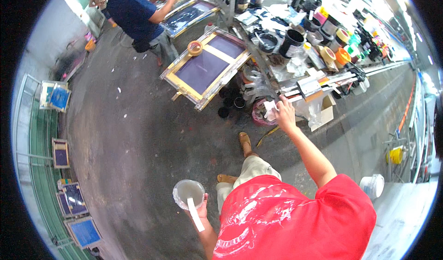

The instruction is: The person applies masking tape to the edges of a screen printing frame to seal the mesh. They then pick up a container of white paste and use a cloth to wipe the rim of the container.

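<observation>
My left hand (201,209) is wrapped round a translucent plastic tub (188,189), held out over the floor. A flat white stick (194,214) leans out over the tub's near rim. My right hand (285,113) reaches forward to the edge of the cluttered workbench (280,75), its fingers closed on a crumpled white piece (270,108) that looks like paper or tissue. Just below that piece is a pink-rimmed bin (260,117) with rubbish in it. A wooden-handled squeegee (310,89) lies at the bench edge, to the right of this hand.
A yellow-framed printing screen (203,68) carries a roll of tape (195,48). Dark cups (239,102) stand below it. Black ink buckets (292,43) crowd the bench. Another person (134,15) works at far left. A cardboard box (323,114) sits under the bench.
</observation>
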{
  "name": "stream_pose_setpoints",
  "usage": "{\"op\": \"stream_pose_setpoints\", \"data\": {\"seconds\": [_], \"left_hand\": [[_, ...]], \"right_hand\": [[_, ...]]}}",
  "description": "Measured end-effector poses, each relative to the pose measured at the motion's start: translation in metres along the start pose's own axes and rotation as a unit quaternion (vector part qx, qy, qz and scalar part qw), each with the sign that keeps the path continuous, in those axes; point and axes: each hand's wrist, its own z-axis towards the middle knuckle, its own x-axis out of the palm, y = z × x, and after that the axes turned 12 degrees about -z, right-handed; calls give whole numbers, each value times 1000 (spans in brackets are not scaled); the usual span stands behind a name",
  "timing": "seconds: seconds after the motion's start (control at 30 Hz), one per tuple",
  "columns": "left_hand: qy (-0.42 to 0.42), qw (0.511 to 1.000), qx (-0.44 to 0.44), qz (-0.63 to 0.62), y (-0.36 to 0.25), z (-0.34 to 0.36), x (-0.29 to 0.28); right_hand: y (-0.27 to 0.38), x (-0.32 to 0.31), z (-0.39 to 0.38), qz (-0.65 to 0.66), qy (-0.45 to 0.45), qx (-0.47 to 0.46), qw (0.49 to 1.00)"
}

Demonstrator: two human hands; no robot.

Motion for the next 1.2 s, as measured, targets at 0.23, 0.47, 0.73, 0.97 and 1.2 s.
{"op": "stream_pose_setpoints", "data": {"seconds": [0.23,0.47,0.73,0.97,1.2], "left_hand": [[121,991,-55,-8,3,5,35],[66,995,-68,-35,-6,11,34],[9,1000,-21,15,-12,6,22],[63,996,-17,-68,-24,8,-19],[88,996,-31,2,-12,31,9]], "right_hand": [[-68,64,2,-159,105,79,979],[-70,61,11,-158,150,73,973],[-57,53,8,-143,160,92,972],[-72,79,11,-320,275,0,907],[-70,52,14,-154,244,120,950]]}}
